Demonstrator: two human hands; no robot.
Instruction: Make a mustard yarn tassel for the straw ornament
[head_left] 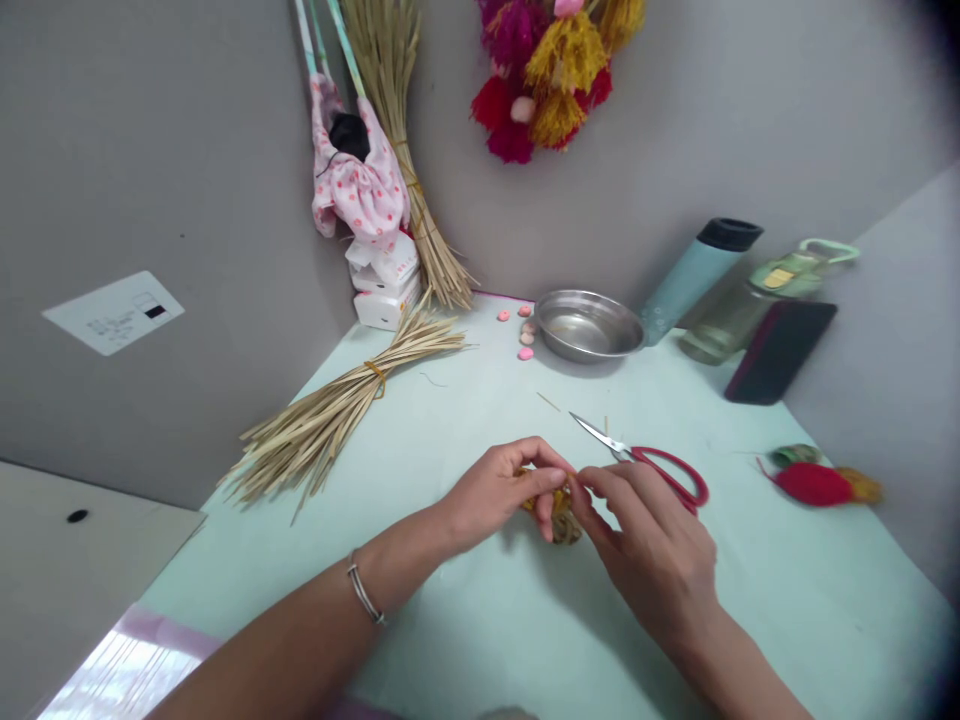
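My left hand (504,492) is closed around a small golden-yellow bundle (556,503), which looks like yarn with a straw-coloured lower end. Its thumb and forefinger pinch the top of the bundle. My right hand (649,535) meets it there, thumb and fingertips pressed together at the upper edge. Whatever thin strand the right fingertips may hold is too small to make out. Just beyond the right hand lie scissors with red handles (694,490), their blades pointing to the far left. Short straw scraps (548,402) lie near the blade tips.
A tied straw bundle (341,405) lies at left; another straw bundle (420,200) leans on the wall. Behind are a metal bowl (589,328), pink beads (526,353), a blue tumbler (694,280), a green bottle (739,300) and a phone (780,352). Red yarn (814,484) lies right.
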